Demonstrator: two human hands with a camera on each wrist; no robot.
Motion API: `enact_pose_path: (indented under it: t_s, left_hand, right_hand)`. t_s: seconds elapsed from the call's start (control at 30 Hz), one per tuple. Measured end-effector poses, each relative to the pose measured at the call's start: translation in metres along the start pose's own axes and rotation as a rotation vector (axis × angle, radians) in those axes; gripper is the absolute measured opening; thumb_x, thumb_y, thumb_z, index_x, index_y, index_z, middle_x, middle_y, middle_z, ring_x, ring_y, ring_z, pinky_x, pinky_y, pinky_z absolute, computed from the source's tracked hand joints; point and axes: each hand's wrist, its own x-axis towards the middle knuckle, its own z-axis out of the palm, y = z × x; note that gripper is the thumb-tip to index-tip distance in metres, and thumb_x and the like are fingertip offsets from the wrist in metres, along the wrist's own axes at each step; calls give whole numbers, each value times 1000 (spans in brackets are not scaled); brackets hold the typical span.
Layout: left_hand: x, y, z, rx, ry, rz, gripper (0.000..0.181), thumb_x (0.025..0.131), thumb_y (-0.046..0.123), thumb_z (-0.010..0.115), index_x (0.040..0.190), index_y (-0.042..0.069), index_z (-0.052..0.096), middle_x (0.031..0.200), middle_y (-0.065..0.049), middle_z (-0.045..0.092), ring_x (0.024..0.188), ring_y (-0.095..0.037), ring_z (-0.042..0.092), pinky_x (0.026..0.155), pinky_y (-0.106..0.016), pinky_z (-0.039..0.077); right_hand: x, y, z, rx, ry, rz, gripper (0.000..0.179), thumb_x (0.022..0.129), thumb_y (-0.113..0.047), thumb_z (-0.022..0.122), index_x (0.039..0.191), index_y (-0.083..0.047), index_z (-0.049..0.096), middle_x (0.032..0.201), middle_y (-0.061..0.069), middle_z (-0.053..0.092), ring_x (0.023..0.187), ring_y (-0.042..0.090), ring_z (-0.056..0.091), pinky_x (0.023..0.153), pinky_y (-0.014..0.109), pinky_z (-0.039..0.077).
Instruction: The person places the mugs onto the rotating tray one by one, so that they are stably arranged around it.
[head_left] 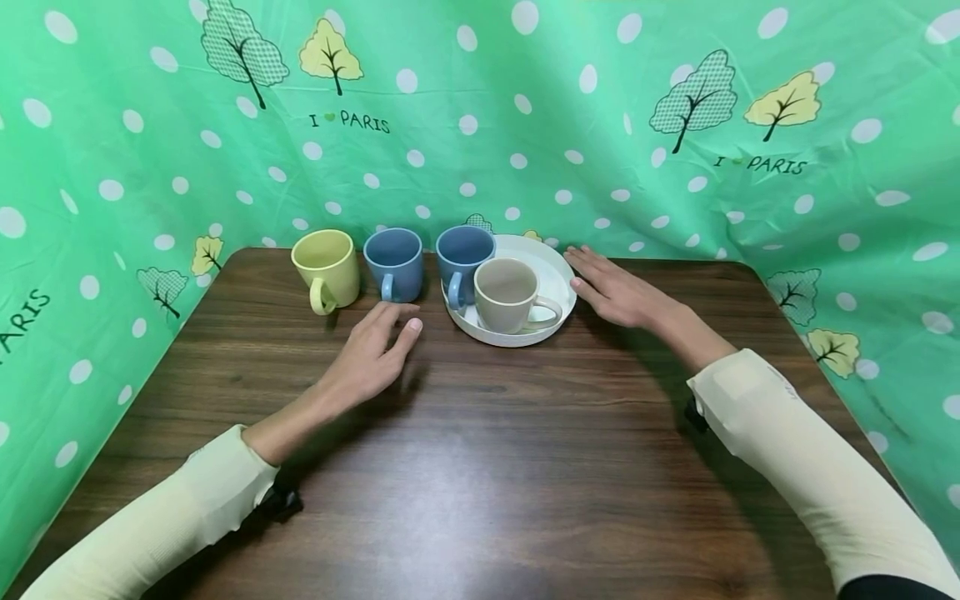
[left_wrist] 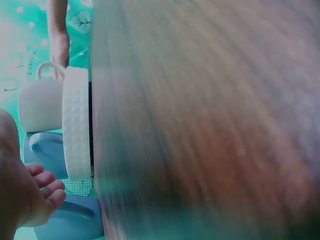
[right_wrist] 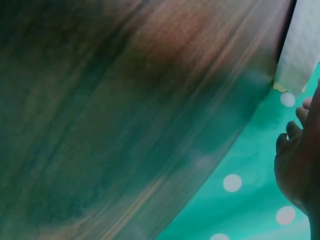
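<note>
A round white plate (head_left: 553,265) with a raised, textured rim stands near the table's far edge. On it are a beige mug (head_left: 501,302), its handle to the right, and a blue mug (head_left: 467,248) partly hidden behind it. To the plate's left is a second blue mug (head_left: 396,254), then a yellow mug (head_left: 330,258). My left hand (head_left: 367,357) hovers just in front of the second blue mug, fingers loosely bent and holding nothing. Beside the plate's right rim my right hand (head_left: 617,290) has its fingers extended, fingertips right at the rim.
The dark wooden table (head_left: 480,483) stretches toward me. A green polka-dot curtain (head_left: 480,108) with printed trees hangs close behind the mugs and along both sides.
</note>
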Motion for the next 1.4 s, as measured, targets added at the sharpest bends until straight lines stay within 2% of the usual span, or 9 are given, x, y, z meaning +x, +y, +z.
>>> enact_pose_path:
  t_s: [0.17,0.37,0.57,0.73,0.97,1.1,1.23,1.4]
  left_hand:
    - [2,-4,-3,-34,69,-46,42,120,33,54,144,2,69,135,-17,70,129,-36,67,114,-56,53]
    - [6,-10,-7,-66,131,-112,40,120,34,55,137,2,71,134,-18,70,132,-37,66,118,-55,52]
    - [10,-14,-9,-94,185,-161,35,119,32,55,127,2,71,124,-18,70,118,-34,67,106,-48,53]
    - [14,-18,-10,-136,222,-196,32,118,31,55,125,2,68,121,-18,71,114,-31,68,103,-42,52]
    - [17,-22,-10,-179,228,-218,30,118,29,57,128,2,62,117,-16,71,104,-24,65,96,-32,50]
    - [20,-25,-9,-222,219,-245,32,118,29,57,132,0,58,116,-22,76,100,-30,70,85,-23,55]
    - [24,-28,-8,-288,185,-288,39,119,35,54,138,1,55,120,-29,76,94,-39,76,71,-29,64]
    - [26,-29,-8,-349,147,-311,46,120,44,51,139,3,59,124,-29,76,88,-34,75,67,-36,65]
  right_hand:
    - [5,1,-1,-15,-29,2,68,125,-41,34,180,-4,21,189,21,18,178,44,10,145,63,14]
    - [9,3,0,-14,-68,16,70,125,-45,31,181,-5,18,190,20,15,179,43,6,145,64,12]
    - [9,5,1,-11,-83,25,70,124,-45,31,181,-6,15,191,18,13,179,42,5,146,63,12]
    - [9,6,3,-21,-91,22,70,125,-44,30,181,-7,13,191,17,10,179,42,5,146,63,12]
    - [7,7,4,-23,-91,19,69,125,-43,30,181,-7,13,191,17,10,179,42,6,146,62,12]
    - [5,7,5,-20,-89,20,69,125,-43,30,181,-7,12,191,17,10,179,42,6,146,62,13]
    - [2,7,6,-19,-81,15,69,125,-42,30,181,-6,13,191,17,10,179,42,7,146,61,13]
    - [-1,7,7,-20,-90,23,69,125,-44,28,182,-9,11,192,15,9,179,41,6,146,61,13]
